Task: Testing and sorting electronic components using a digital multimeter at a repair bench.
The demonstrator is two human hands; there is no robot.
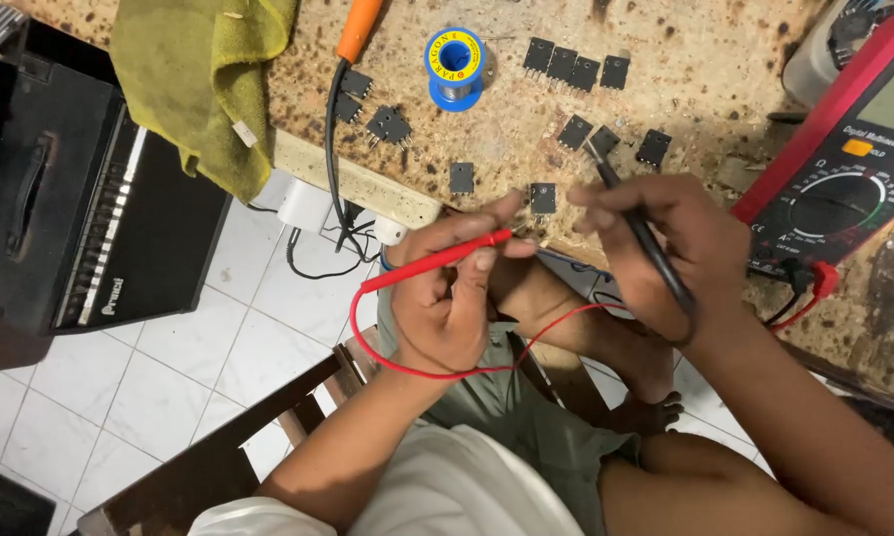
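We look down on a scorched, speckled bench (705, 60) that fills the top of the view, with a white tiled floor (219, 347) below it. To the left of the bench stands a black amplifier (80, 218), and a yellow-green cloth (204, 79) hangs over the bench corner. At the right edge lies a red multimeter (844, 169) with a round dial, its leads plugged in at the bottom.

Our left hand (447, 298) has its grip clenched around a red probe (437, 260), whose tip points right toward a small black transistor (542, 198) lying near the bench edge. A thin red wire (387, 362) loops down from the probe and back up toward the meter. Our right hand (665, 248) grasps a black probe (645, 238), held slanted, its tip just above and to the right of that same transistor.

Further up the bench sit a blue solder spool (455, 67), an orange-handled soldering iron (358, 28) with its black cord, and more black transistors: a row of four (574, 67), three (614, 137) near the black probe's tip, some (373, 109) by the iron's cord, and one (462, 178) left of the probed piece.
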